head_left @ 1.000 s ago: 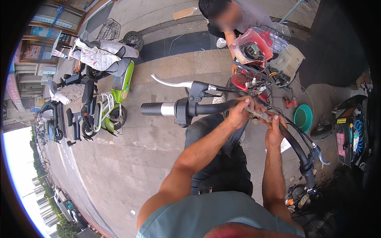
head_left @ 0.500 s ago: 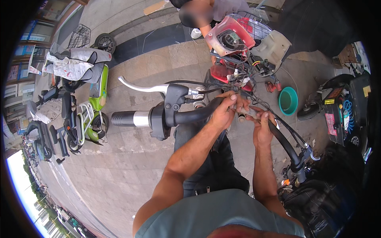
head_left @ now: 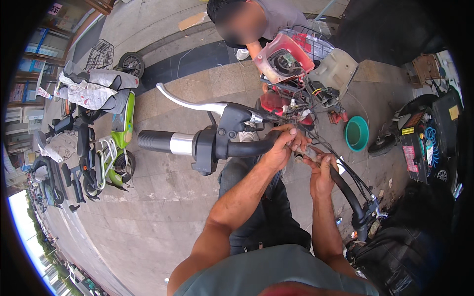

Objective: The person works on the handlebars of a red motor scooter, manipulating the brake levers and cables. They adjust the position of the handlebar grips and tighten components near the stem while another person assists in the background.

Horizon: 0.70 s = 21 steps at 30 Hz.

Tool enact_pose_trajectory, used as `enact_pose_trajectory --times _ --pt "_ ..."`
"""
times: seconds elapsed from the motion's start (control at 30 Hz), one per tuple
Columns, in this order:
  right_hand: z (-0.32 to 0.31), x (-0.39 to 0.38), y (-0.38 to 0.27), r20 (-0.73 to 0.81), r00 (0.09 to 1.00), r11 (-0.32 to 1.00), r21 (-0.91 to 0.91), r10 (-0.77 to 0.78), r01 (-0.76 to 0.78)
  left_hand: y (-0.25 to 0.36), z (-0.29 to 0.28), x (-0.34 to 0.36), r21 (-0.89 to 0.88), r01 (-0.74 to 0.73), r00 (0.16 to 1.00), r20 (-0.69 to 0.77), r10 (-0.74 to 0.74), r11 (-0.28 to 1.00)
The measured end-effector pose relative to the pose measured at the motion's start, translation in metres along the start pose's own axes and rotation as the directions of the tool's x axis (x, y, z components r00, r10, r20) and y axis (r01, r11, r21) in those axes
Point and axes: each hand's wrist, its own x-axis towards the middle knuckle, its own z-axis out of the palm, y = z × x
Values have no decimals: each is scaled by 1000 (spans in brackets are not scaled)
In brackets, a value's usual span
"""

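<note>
A black handlebar (head_left: 249, 148) lies across in front of me, with a silver brake lever (head_left: 190, 101) and a ribbed grip (head_left: 157, 142) on its left side. By the middle of the bar my left hand (head_left: 282, 148) is closed in a pinch; what lies between its fingertips is too small to make out. Close against it, my right hand (head_left: 322, 171) has its thumb and fingers closed on a small pale translucent piece (head_left: 310, 153). Black cables (head_left: 340, 165) run past the hands toward the bar's right end (head_left: 363, 224).
Ahead stands a partly stripped red vehicle front (head_left: 281, 56) with loose wires, and a person (head_left: 276, 22) crouches beside it. A green basin (head_left: 356, 133) and a red tool (head_left: 338, 117) are on the paving. Parked at left is a green scooter (head_left: 123, 113); an open toolbox (head_left: 417, 148) is at right.
The handlebar has turned slightly, its right end coming nearer and its left lever shifting right. Both hands stay together near its middle. The crouching person's head appears lower and more in view.
</note>
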Motion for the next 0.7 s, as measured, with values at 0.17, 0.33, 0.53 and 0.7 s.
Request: enact_pose_trajectory --times 0.17,0.33,0.53,0.7 --pt "-4 0 8 -48 998 998 41 -38 40 1 2 0 2 5 1000 12 -5 1000" --pt "-3 0 8 -61 997 998 22 -57 58 2 4 1 -7 13 1000 13 -13 1000" --pt "-6 3 14 -49 997 997 40 -60 62 2 0 -1 -24 29 1000 8 -29 999" --pt "-5 15 7 -19 994 995 -6 -105 105 5 7 -3 -32 9 999 -36 -10 999"
